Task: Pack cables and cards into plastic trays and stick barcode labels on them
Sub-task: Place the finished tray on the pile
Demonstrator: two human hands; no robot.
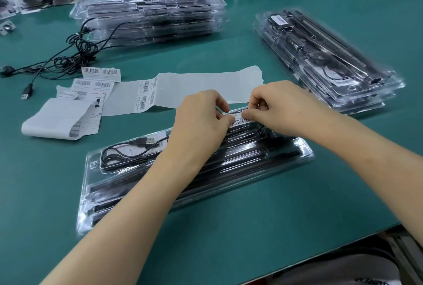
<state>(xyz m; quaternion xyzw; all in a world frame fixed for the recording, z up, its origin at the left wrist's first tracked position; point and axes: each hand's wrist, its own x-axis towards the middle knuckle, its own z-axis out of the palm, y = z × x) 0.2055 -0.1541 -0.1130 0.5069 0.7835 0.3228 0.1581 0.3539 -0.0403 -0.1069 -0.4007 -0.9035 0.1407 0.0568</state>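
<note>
A clear plastic tray [286, 154] lies in front of me on the green table, holding a coiled black USB cable [128, 149] and long black strips. A white barcode label [242, 121] sits at the tray's far edge. My left hand [201, 120] pinches the label's left end. My right hand [281, 106] pinches its right end with curled fingers. Both hands hover over the tray's far right part.
A backing strip with barcode labels [146, 96] lies beyond the tray, with loose label sheets [91, 83] to its left. Stacks of packed trays stand at the back [148, 17] and at the right [325, 55]. Loose black cables [75, 53] lie far left.
</note>
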